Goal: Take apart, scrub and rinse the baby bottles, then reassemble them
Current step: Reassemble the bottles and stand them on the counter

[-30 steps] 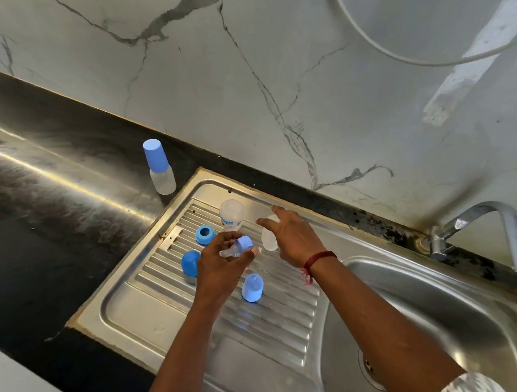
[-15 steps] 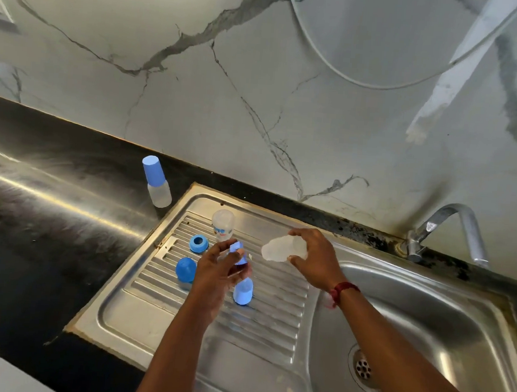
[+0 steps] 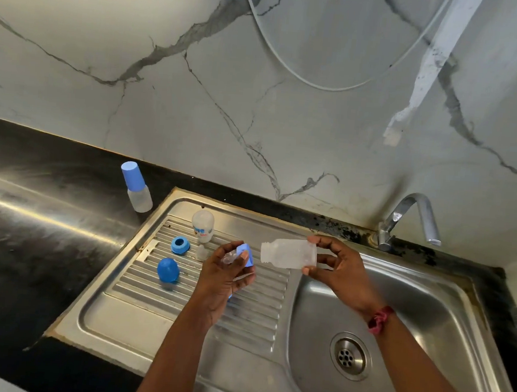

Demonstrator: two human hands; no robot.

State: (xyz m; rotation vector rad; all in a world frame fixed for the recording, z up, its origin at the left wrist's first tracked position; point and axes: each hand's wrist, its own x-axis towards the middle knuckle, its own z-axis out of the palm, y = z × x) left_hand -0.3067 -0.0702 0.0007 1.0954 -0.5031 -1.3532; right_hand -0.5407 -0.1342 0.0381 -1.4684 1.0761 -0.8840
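My right hand (image 3: 339, 268) holds a clear empty bottle body (image 3: 286, 253) on its side above the drainboard, its open neck pointing left. Just left of that neck, my left hand (image 3: 224, 275) grips a blue collar with a clear teat (image 3: 240, 254). On the ribbed drainboard (image 3: 260, 316) an upside-down printed bottle body (image 3: 202, 229) stands at the back, with a blue ring (image 3: 180, 245) and a blue cap (image 3: 168, 269) to its left. A small clear teat (image 3: 202, 252) stands in front of the upside-down body. An assembled bottle with a blue cap (image 3: 136, 186) stands on the black counter.
The steel sink basin (image 3: 420, 320) with its drain (image 3: 348, 356) lies to the right, under a chrome tap (image 3: 410, 218). A black counter (image 3: 32, 224) stretches left. A white hose (image 3: 322, 77) loops down the marble wall behind.
My right hand lifted the clear bottle body off the drainboard and turned it sideways toward my left hand. The left hand kept the collar and teat.
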